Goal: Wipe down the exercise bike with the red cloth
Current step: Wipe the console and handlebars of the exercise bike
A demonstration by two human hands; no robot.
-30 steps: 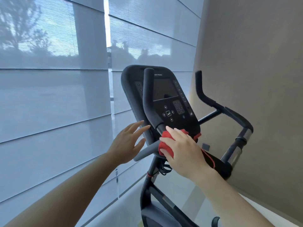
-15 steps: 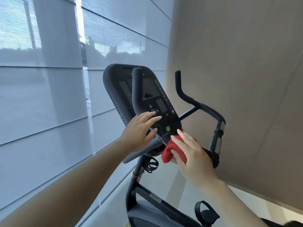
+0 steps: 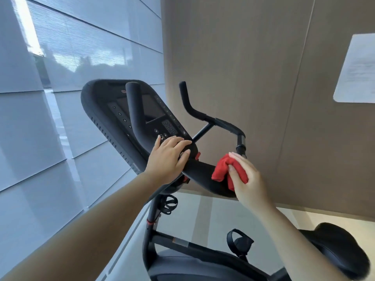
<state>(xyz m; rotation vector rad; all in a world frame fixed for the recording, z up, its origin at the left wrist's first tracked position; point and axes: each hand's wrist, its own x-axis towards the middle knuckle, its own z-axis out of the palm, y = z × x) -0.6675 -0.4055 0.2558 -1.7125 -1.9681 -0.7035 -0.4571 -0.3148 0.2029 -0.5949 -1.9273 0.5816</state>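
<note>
The red cloth [image 3: 221,171] was a soft, matt textile with thick folds. On the exercise bike [image 3: 150,230] the console [image 3: 113,110] was matt black plastic, and its screen [image 3: 153,110] was smooth and a little glossy. The handlebars [image 3: 194,113] had a matt black, rubber-like cover, with one short shiny metal section [image 3: 241,141]. The wall [image 3: 243,57] was matt brown with a fine wood grain, and a white paper sheet [image 3: 359,69] was on it. The window blinds [image 3: 91,47] showed a fine woven texture.

Nothing reads clearly; console buttons [image 3: 122,117] perhaps bear digits, wall sheet [image 3: 357,69] blurred.
</note>
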